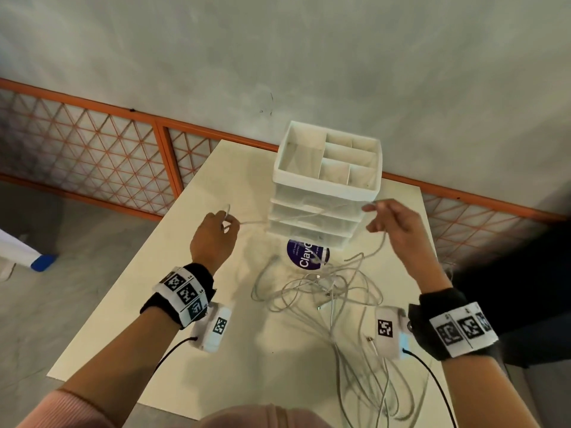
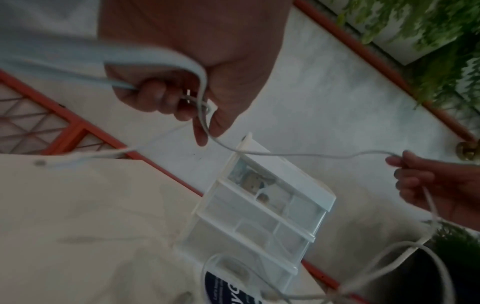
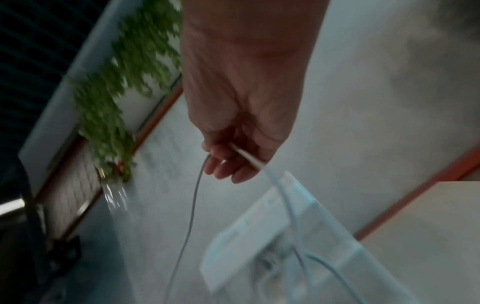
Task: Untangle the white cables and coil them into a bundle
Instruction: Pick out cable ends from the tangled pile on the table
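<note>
A tangle of white cables (image 1: pixel 324 291) lies on the cream table (image 1: pixel 154 304), trailing off its near right edge. One cable strand (image 1: pixel 296 217) stretches in the air between both hands, in front of the drawer unit. My left hand (image 1: pixel 216 231) is raised at centre left and grips a small loop of that cable (image 2: pixel 200 96) in curled fingers, with a plug end inside. My right hand (image 1: pixel 389 222) is raised at the right and pinches the same cable (image 2: pixel 311 154), which then hangs down from the fingers (image 3: pixel 226 164) to the tangle.
A white drawer unit (image 1: pixel 327 183) with an open compartment tray on top stands at the table's far middle. A round blue sticker (image 1: pixel 306 253) lies in front of it. An orange lattice fence (image 1: pixel 92 156) runs behind the table. Green plants (image 3: pixel 116 82) hang at the right.
</note>
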### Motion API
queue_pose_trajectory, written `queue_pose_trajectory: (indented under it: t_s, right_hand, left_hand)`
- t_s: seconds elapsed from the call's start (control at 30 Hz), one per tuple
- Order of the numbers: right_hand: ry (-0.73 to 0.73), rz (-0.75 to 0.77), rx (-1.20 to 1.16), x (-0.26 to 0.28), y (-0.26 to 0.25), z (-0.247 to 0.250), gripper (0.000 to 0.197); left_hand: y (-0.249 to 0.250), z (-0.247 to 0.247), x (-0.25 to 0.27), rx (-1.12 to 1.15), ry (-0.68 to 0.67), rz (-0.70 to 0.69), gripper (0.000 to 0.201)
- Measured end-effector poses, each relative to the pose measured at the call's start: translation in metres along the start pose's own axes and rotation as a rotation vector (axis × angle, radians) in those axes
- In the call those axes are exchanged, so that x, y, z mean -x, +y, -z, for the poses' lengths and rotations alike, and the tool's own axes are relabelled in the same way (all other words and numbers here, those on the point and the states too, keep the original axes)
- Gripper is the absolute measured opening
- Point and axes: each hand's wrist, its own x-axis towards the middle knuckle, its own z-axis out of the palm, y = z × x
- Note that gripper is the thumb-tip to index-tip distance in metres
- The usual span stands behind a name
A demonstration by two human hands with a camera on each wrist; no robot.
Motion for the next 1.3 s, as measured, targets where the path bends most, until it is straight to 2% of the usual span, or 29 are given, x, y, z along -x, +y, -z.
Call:
queue_pose_trajectory:
  t_s: [0.07, 0.13, 0.27, 0.37, 0.5, 0.6, 0.7, 0.73, 0.8, 0.87, 1.0, 1.1, 1.2, 1.3]
  right_hand:
    - [0.042, 0.062, 0.003, -0.004, -0.022, 0.004, 0.023]
    - [0.015, 0.092, 0.117, -0.008, -0.034, 0.002, 0.020]
    - [-0.229, 0.070, 0.271, -0.006, -0.038, -0.016, 0.015]
    - [-0.348, 0.036, 0.227, 0.004, -0.032, -0.030, 0.019]
    - [-0.354, -0.053, 0.218, 0.016, -0.022, -0.022, 0.020]
    - [-0.334, -0.097, 0.207, 0.025, -0.016, -0.012, 0.017]
    - [-0.388, -0.094, 0.180, 0.031, -0.020, -0.019, 0.017]
    - [-0.406, -0.082, 0.184, 0.032, -0.022, -0.023, 0.020]
    - [-0.420, -0.045, 0.181, 0.031, -0.025, -0.032, 0.023]
    - [-0.407, -0.034, 0.166, 0.030, -0.027, -0.034, 0.023]
    - [-0.341, -0.095, 0.222, 0.032, -0.017, -0.017, 0.030]
    - [-0.279, -0.162, 0.375, 0.036, 0.002, 0.002, 0.044]
    - [-0.217, -0.226, 0.495, 0.043, 0.020, 0.015, 0.052]
    - [-0.295, -0.278, 0.476, 0.059, 0.042, 0.013, 0.050]
  left_hand:
    - [0.002, -0.003, 0.005, -0.007, 0.009, -0.049, 0.023]
    - [0.015, -0.003, 0.009, 0.038, 0.056, -0.107, 0.032]
    - [0.048, -0.002, 0.016, 0.177, 0.121, -0.284, 0.037]
    - [0.059, -0.008, 0.022, 0.250, 0.034, -0.408, 0.040]
    - [0.048, -0.014, 0.024, 0.267, -0.028, -0.339, 0.031]
    - [0.035, -0.014, 0.029, 0.227, -0.086, -0.326, 0.047]
    - [0.039, -0.020, 0.039, 0.223, -0.221, -0.460, 0.070]
    - [0.043, -0.022, 0.043, 0.207, -0.299, -0.488, 0.069]
    - [0.047, -0.030, 0.050, 0.177, -0.402, -0.555, 0.045]
    - [0.046, -0.035, 0.053, 0.155, -0.391, -0.625, 0.019]
    - [0.034, -0.026, 0.038, 0.205, -0.269, -0.602, 0.037]
    - [0.024, -0.004, 0.026, 0.093, -0.183, -0.671, 0.036]
    - [0.006, 0.010, 0.026, 0.006, -0.202, -0.642, 0.031]
    - [-0.017, 0.010, 0.039, -0.056, -0.281, -0.610, 0.036]
